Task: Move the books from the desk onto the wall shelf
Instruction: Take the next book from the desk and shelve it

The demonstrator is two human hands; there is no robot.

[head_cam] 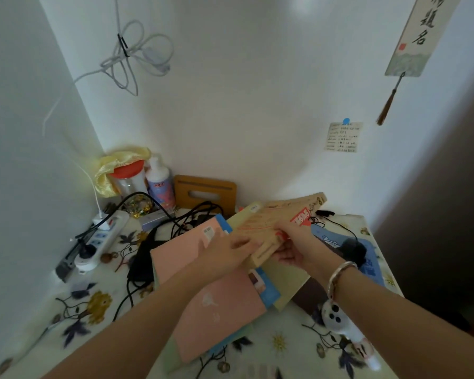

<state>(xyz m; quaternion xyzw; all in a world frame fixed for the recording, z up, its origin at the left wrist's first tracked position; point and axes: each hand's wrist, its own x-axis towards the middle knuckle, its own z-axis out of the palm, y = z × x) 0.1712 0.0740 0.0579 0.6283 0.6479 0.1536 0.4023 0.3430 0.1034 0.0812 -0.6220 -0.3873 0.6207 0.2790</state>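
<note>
A tan book (279, 220) with a red label is raised off the desk, tilted up toward the back wall. My right hand (293, 242) grips its near right edge, thumb on top. My left hand (227, 255) holds its near left corner, fingers against the cover. Under it a loose pile lies on the desk (99, 305): a pink book (219, 305) on top, a blue one (268, 291) and a pale yellow-green one (288, 280) sticking out beneath. No wall shelf is in view.
Black cables (175, 222) and a power strip (104, 239) lie at the back left, by a red-lidded jar (129, 176), a white bottle (160, 184) and a wooden stand (204, 192). A blue mat (367, 258) sits at the right; a white toy (337, 318) lies near my right forearm.
</note>
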